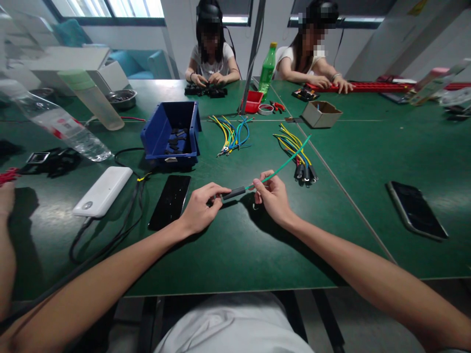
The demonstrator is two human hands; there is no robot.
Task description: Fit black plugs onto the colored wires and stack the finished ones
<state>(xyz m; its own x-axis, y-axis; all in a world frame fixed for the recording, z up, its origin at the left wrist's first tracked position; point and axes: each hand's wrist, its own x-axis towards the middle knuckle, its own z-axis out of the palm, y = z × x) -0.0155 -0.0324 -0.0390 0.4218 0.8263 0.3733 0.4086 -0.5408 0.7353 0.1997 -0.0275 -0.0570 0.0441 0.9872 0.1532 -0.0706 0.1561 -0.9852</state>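
Between my two hands runs a green wire [289,161] with a black sleeve [234,192] on its left end. My left hand [203,205] pinches the sleeve's left end. The thumb and forefinger of my right hand [271,195] are closed on the green wire, just right of the sleeve; its free end points up and to the right. Beyond my right hand lies a bundle of yellow, blue and red wires with black sleeves [304,172] and metal terminals. Another bundle of yellow, green and blue wires [232,135] lies farther back, without such sleeves.
A blue bin [150,135] holds small black pieces. Left of my hands are a black phone [170,202], a white power bank [105,190] with cable and a tilted-looking water bottle [69,126]. Another phone [417,208] lies right. Two people work opposite; another person's arm [6,245] shows at left.
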